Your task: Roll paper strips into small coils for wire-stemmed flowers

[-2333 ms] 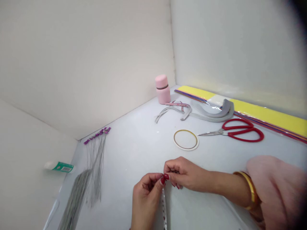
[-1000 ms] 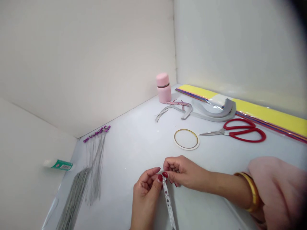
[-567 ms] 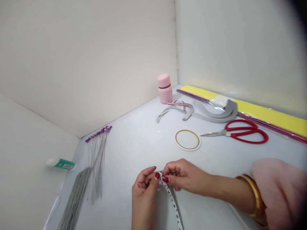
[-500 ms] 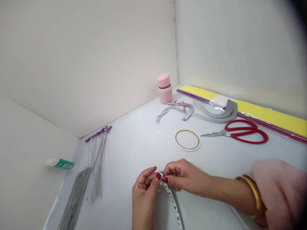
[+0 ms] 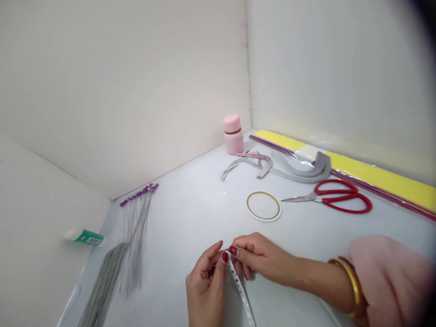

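A narrow white paper strip with a dark pattern (image 5: 239,285) runs from my fingertips down toward the lower edge of the view. My left hand (image 5: 208,284) pinches its upper end between thumb and fingers. From the other side, my right hand (image 5: 260,256) grips the same end, its thumb close to the left thumb. The very tip of the strip is hidden by the fingers. Just beyond my hands lies a thin roll of white tape (image 5: 249,212), and the scissors with red handles (image 5: 340,198) rest to its right.
At the back are a pink bottle (image 5: 234,138), curled grey and pink paper strips (image 5: 264,170), a grey bundle (image 5: 303,176) and a yellow sheet pack (image 5: 381,171). Purple-tipped wire stems (image 5: 138,240), a grey wire bundle (image 5: 102,281) and a green-white tube (image 5: 86,237) are at left.
My right thumb has shifted up at the strip's end, and the strip now shows a flatter, differently turned face. The whole view has tilted slightly, moving the background down.
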